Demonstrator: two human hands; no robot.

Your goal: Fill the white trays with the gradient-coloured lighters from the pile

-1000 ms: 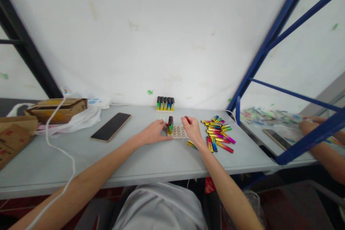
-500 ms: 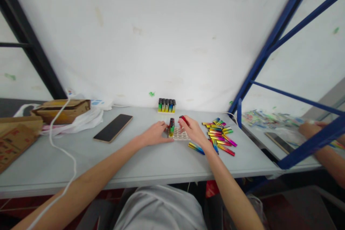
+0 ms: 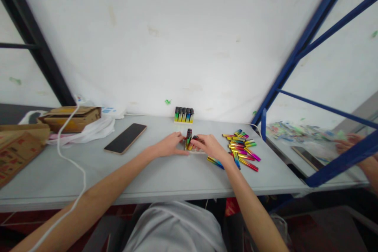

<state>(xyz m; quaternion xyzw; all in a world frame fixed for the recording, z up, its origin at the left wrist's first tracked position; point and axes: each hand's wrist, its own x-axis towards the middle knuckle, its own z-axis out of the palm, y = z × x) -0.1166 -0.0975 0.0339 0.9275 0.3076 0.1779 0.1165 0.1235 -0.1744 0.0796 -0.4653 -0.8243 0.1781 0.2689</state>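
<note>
The white wall [image 3: 191,55] rises beyond both hands. The grey desk [image 3: 141,177] extends beneath and around them. A blue metal frame [image 3: 291,61] slants upward, well to the right of the right hand; past it, a co-worker's hand [image 3: 347,143] is partly hidden by the frame. Well to the left of the left hand are two cardboard boxes, one open-topped [image 3: 22,151] and one low [image 3: 75,118], the latter beside a white plastic bag [image 3: 99,128]. A dark-screened phone [image 3: 125,138] lies flat, nearer to the left hand.

The left hand [image 3: 169,145] has thumb and fingers spread at the left end of a white holed tray [image 3: 198,152]; whether they grip it cannot be told. The right hand [image 3: 210,145] is closed, finger and thumb pinching a lighter [image 3: 193,142], tilted above the tray.

Just right of the right hand, shiny multicoloured lighters [image 3: 240,149] lie loose in a heap. Beyond both hands, near the wall, stands a filled tray [image 3: 183,122] with black-topped lighters upright in it. Between the hands, a short row of upright lighters [image 3: 189,136] occupies the left end of the holed tray.
</note>
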